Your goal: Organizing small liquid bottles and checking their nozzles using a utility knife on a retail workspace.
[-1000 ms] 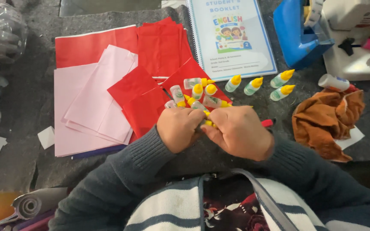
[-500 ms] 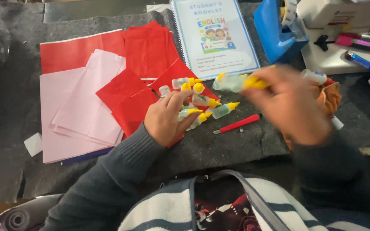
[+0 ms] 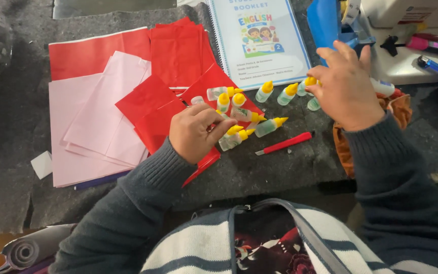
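Several small clear glue bottles with yellow caps (image 3: 244, 115) lie in a cluster on red paper (image 3: 150, 101) over a grey felt mat (image 3: 290, 172). My left hand (image 3: 194, 133) rests on the near side of the cluster, fingers curled around one bottle. Three more bottles (image 3: 286, 94) lie in a row further right, below a booklet (image 3: 262, 43). My right hand (image 3: 345, 86) hovers at the right end of that row, fingers spread, covering part of two bottles. A red craft knife (image 3: 285, 143) lies between my hands.
Pink sheets (image 3: 97, 127) and more red sheets (image 3: 178, 48) are stacked on the left. A brown cloth (image 3: 399, 109) lies under my right wrist. A blue holder (image 3: 324, 20), markers (image 3: 432, 43) and a blue lighter (image 3: 433, 66) sit at the back right. A grey roll (image 3: 26, 251) is at the near left.
My right hand left the cluster with a bottle, carried it right and now spreads over the row by the booklet. My left hand stayed on the cluster.
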